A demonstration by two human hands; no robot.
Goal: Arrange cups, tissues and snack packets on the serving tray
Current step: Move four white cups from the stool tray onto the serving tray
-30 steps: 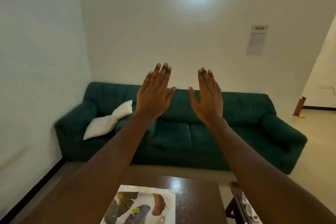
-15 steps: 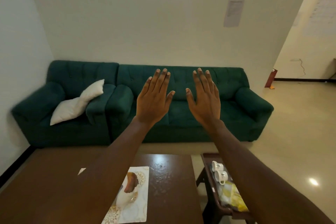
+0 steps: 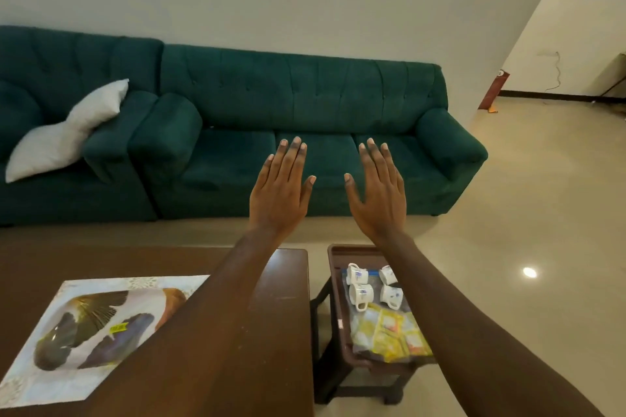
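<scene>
Hovering in mid-air, the left hand (image 3: 277,193) and the right hand (image 3: 376,193) are both raised palm-down with fingers straight and slightly spread. Each grip is fully released, holding nothing and touching nothing. The two hands are side by side with a small gap between the thumbs, seen against the green sofa (image 3: 305,112) behind them.

Below the left forearm lies a dark wooden surface (image 3: 281,315), and on it a flat printed tray (image 3: 84,325) with a feather pattern and a small yellow sticker (whether it has a raised rim cannot be told). The forearm crosses over the tray's right corner and hides it.

To the right, apart from the wooden one, stands a small side surface (image 3: 337,250) with a raised brown edge. All the task's loose things are there: white cups (image 3: 361,293) in two rows at the far end, and yellow snack packets (image 3: 389,332) heaped at the near end, just beside the cups. A clear wrapper with a blue strip (image 3: 371,271) lies under the far cups; its contents cannot be made out. The right forearm passes over this side surface and covers part of the two right-hand cups and of the packets.

Counted: two hands, four cups, one printed tray and one white pillow (image 3: 64,135) on a second green seat at the left. There are several snack packets, too overlapped to count.
</scene>
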